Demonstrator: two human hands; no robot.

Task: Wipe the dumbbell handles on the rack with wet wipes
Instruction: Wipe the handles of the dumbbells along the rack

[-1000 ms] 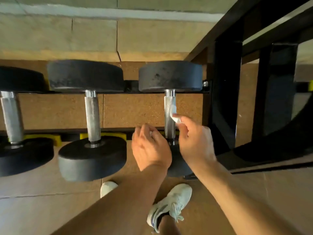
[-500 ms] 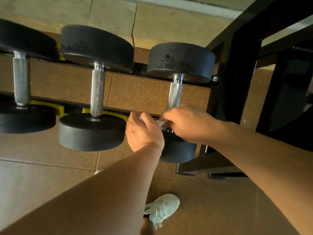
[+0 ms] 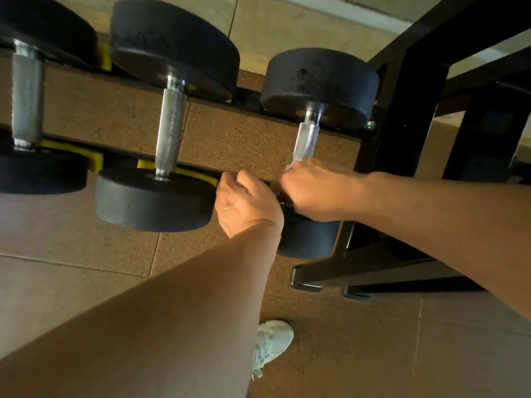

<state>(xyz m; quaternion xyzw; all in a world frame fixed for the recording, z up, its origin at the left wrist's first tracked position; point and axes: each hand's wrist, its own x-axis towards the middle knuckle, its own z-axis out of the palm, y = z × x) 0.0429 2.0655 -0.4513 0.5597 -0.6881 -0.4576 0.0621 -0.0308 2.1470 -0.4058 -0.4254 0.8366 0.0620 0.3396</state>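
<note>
Risk first: the wipe (image 3: 293,165) may slip out or bunch up, I judge, because only a small white corner of it shows above my right hand (image 3: 313,191), and the handle (image 3: 306,142) is rough knurled metal that can catch and tear thin wet cloth. My right fingers are curled around the lower end of the handle, with the wipe clamped under them. The left hand (image 3: 244,203) sits just beside, to the left; its fingers are curled, but I cannot tell if they hold anything. If I pull hard, the dumbbell could roll on the rack (image 3: 402,133).

The handle is silver and shiny, with a fine grip pattern, and runs up from my right fingers to the far black weight (image 3: 319,87). Two more handles wait further left of my fingers.
</note>
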